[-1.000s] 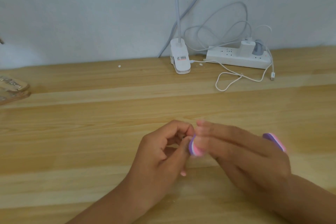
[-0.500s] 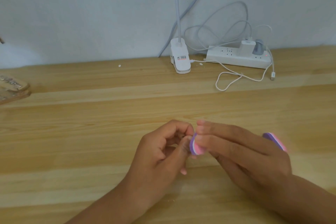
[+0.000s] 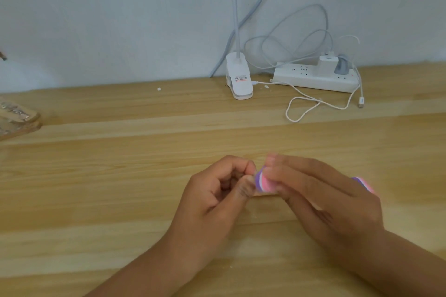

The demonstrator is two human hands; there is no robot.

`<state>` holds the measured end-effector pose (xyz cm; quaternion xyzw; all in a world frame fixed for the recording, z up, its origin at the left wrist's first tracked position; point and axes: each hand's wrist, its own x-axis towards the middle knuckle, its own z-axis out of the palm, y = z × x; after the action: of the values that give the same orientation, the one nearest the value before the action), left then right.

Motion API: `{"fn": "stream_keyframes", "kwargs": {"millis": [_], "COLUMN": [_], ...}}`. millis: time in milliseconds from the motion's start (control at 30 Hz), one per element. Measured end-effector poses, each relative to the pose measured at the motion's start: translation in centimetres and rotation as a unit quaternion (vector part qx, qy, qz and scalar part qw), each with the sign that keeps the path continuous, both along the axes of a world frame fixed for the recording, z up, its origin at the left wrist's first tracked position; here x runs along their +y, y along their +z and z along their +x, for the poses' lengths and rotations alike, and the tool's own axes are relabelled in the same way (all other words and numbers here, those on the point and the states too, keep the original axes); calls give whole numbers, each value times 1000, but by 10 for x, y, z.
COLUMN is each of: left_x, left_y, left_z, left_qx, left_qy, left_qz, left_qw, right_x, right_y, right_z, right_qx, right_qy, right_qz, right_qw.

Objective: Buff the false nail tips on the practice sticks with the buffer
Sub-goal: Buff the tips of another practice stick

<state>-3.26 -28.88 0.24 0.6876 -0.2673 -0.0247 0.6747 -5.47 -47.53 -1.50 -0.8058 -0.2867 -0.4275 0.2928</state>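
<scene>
Head view, right hand (image 3: 333,202), fingers (image 3: 296,171) grasping buffer (image 3: 264,182); left hand (image 3: 212,202), fingers curled, contents cannot tell

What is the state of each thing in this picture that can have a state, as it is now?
buffer: held, blurred.
right hand: grips the buffer.
left hand: fingers curled, pinching at the buffer end; what it pinches is hidden.
power strip: two plugs in.
cable end: loose on the table.
lamp clip: clamps nothing, cable plugged in.
</scene>
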Motion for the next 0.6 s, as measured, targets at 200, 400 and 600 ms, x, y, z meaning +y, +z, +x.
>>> {"fn": "stream_keyframes", "kwargs": {"millis": [200,400,600], "left_x": [-2,-2,1], "left_y": [1,4,2], "left_z": [-1,-2,-1], "left_qx": [10,36,82], "left_qy": [0,-12,-17], "left_qz": [-6,-30,-48], "left_qw": [1000,999,995], "right_x": [1,2,0], "right_y": [1,0,1], "right_z": [0,-2,0], "right_qx": [-8,-21,9], "right_qy": [8,18,-17], "right_qz": [-12,-8,20], "right_qw": [1000,1000,1000]}}
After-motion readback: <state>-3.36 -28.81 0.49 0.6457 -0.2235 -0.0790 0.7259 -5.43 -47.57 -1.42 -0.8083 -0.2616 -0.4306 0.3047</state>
